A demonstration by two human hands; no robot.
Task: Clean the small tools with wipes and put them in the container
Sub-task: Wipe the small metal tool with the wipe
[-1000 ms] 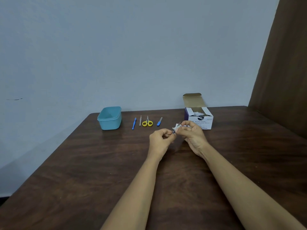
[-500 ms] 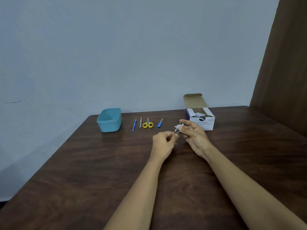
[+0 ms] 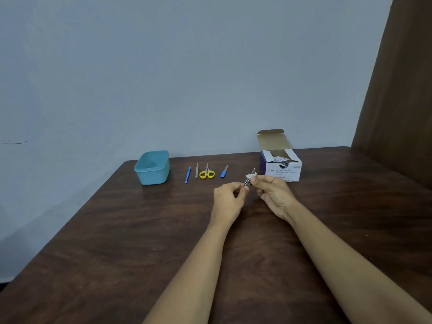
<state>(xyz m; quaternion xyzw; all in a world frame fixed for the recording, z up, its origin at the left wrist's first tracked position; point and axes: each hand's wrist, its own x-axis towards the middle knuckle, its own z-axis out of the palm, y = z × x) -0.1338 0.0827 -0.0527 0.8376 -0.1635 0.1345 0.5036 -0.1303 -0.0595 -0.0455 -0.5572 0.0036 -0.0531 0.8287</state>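
My left hand [image 3: 230, 199] pinches the lower end of a small metal tool [image 3: 247, 181] that points up and to the right. My right hand [image 3: 274, 194] pinches a white wipe [image 3: 251, 176] wrapped around the tool's upper part. Both hands hover over the middle of the brown table [image 3: 117, 242]. Farther back lie a blue-handled tool [image 3: 188, 174], a thin grey tool [image 3: 196, 170], yellow-handled scissors [image 3: 207, 173] and a second blue-handled tool [image 3: 224, 171] in a row. A light blue container [image 3: 152, 167] stands open at the back left.
An open box of alcohol swabs [image 3: 281, 168] stands at the back right, its lid flap raised. A blue-grey wall runs behind the table, and a brown panel [image 3: 402, 90] rises at the right.
My right hand has slid the wipe up along the tool toward its tip, and more of the metal shaft shows. My left hand keeps its hold on the lower end.
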